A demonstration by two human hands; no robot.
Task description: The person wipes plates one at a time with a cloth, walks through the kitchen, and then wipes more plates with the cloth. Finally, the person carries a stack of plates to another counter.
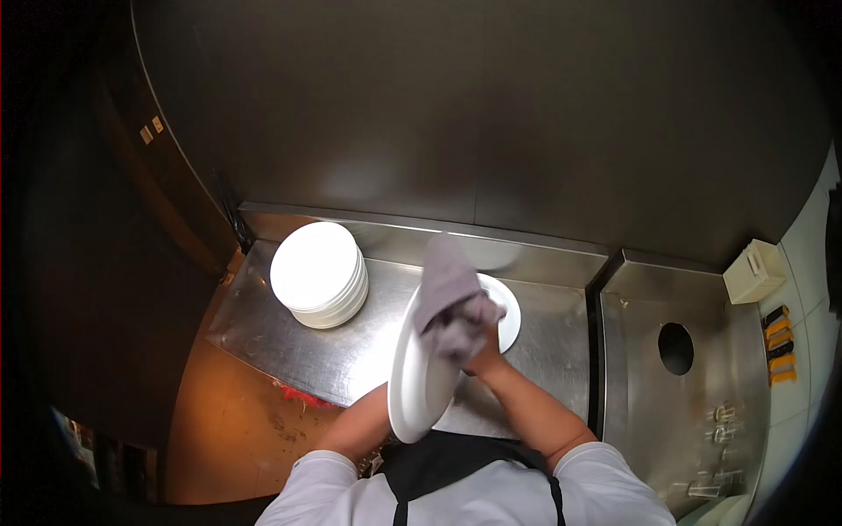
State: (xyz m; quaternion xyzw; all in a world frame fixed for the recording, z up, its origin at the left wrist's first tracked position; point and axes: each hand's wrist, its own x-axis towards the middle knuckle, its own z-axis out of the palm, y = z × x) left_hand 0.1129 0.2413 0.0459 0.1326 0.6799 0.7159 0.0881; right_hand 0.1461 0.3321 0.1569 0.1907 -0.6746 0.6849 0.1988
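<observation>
White and glazed, the plate (419, 386) stands tilted on edge above the steel worktop (289, 342), close to the person's chest. The right hand (488, 358) is closed around a grey cloth (449, 302) pressed to the plate's face. The left forearm (358, 427) runs behind the plate. The left hand is hidden there, so its grip cannot be told, though it probably bears the rim. Stiff, breakable and likely slick, the plate is best held by its rim. A stack of plates (317, 273) sits well apart on the left.
</observation>
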